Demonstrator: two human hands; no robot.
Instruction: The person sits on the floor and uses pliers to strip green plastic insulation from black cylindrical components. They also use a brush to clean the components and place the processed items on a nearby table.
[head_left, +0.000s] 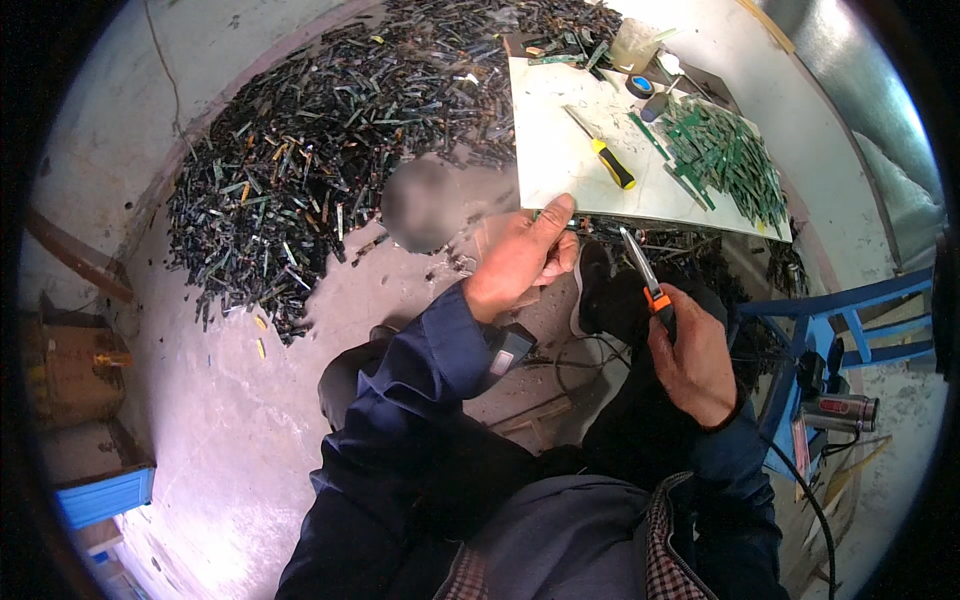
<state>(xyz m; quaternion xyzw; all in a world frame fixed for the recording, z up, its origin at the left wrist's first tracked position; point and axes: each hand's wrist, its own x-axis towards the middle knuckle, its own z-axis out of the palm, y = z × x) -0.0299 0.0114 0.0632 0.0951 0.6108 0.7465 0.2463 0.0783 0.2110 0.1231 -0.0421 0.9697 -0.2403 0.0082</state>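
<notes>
My left hand (525,255) is closed, thumb against bent fingers, at the front left edge of a white board (550,150). Bits of green show by its thumb, but what it pinches is mostly hidden. My right hand (695,360) grips a tool with an orange-and-black handle and a narrow, pointed metal end (640,258), tip angled up toward the board's front edge. On the board lie a yellow-and-black screwdriver (612,165) and a heap of thin green strips (725,155).
A large pile of dark strips (300,180) covers the floor at left and back. A blue tape roll (639,86) and a cloudy container (632,46) stand at the board's far side. At right are a blue chair (850,315) and a metal cylindrical device (840,412); a cable runs below it.
</notes>
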